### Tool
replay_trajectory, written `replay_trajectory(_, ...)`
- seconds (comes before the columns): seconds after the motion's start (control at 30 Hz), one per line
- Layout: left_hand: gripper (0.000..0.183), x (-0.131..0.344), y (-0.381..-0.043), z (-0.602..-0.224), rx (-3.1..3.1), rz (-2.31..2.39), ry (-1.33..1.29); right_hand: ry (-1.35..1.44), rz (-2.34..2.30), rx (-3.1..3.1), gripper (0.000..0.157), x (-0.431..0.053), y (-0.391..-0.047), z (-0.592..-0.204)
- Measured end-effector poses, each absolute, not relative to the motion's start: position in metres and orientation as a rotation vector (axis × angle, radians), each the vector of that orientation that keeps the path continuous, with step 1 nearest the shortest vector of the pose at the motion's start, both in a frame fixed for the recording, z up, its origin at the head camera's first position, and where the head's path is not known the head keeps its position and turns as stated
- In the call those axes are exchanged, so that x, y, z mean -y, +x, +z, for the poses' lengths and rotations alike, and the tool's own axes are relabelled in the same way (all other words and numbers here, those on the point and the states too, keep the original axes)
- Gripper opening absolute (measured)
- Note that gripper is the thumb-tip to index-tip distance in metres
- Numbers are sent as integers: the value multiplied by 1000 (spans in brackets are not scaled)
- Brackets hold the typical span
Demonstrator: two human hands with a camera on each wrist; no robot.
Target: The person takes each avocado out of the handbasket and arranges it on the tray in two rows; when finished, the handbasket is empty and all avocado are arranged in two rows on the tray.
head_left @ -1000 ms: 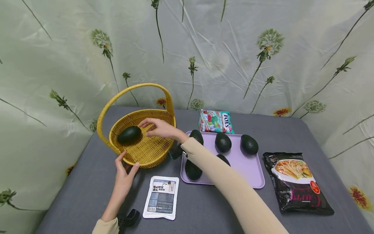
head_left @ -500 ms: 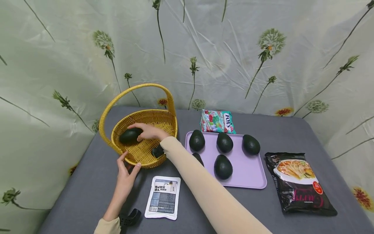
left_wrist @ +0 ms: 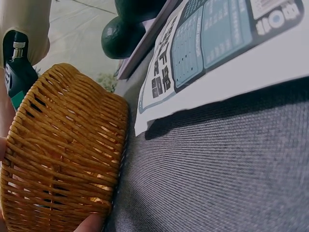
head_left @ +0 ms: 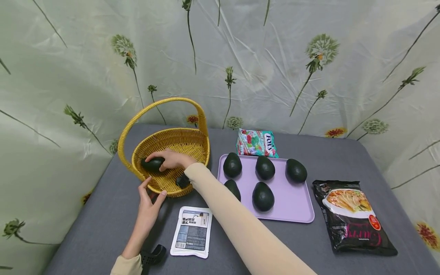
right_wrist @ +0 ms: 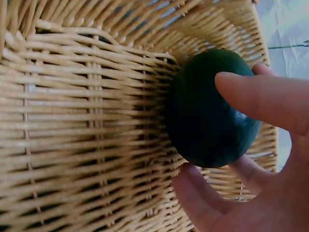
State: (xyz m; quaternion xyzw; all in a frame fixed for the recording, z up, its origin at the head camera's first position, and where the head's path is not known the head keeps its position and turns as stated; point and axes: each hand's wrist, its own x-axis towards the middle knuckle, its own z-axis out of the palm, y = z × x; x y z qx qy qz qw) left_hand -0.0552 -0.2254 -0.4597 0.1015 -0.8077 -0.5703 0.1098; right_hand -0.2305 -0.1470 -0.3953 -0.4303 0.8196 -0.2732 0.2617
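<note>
A dark green avocado lies in the left end of the yellow wicker basket. My right hand reaches over the basket's front and grips that avocado. In the right wrist view, the thumb lies across the avocado and the other fingers curl round its far side and underneath. My left hand holds the basket at its near left rim. In the left wrist view, the thumb shows at the bottom of the basket's woven side, and the other fingers are mostly hidden.
Several avocados, including one, sit on a lilac tray. A white pouch lies before the basket. Behind the tray is a candy bag; right of it, a black noodle bag. A patterned curtain stands behind the table.
My right hand has moved left and down into the basket and taken hold of the avocado there. The right forearm uncovers more of the tray. My left hand stays at the rim.
</note>
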Motion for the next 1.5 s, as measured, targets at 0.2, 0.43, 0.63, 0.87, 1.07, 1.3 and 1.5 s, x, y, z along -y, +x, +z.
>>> replay_trajectory(0.2, 69, 224, -57, -460, 2373, -1679, 284, -1170, -834, -2156, 41, 143, -229, -394)
replay_trajectory(0.43, 68, 224, -55, -461, 2373, -1668, 309, -1123, -1104, -1965, 41, 102, -246, -382)
replay_trajectory(0.63, 68, 222, -56, -459, 2374, -1661, 323, -1013, -1306, -1822, 45, 28, -263, -363)
replay_trajectory(0.87, 69, 220, -57, -460, 2379, -1675, 324, -897, -1368, -2022, 46, -98, -250, -355)
replay_trajectory(1.07, 70, 221, -56, -460, 2371, -1675, 310, -691, -1237, -2248, 54, -205, -210, -364)
replay_trajectory(1.3, 70, 220, -55, -458, 2381, -1674, 318, -590, -1179, -2345, 53, -282, -153, -392)
replay_trajectory(1.5, 69, 220, -55, -458, 2365, -1691, 294, -566, -1131, -2410, 53, -287, -132, -412)
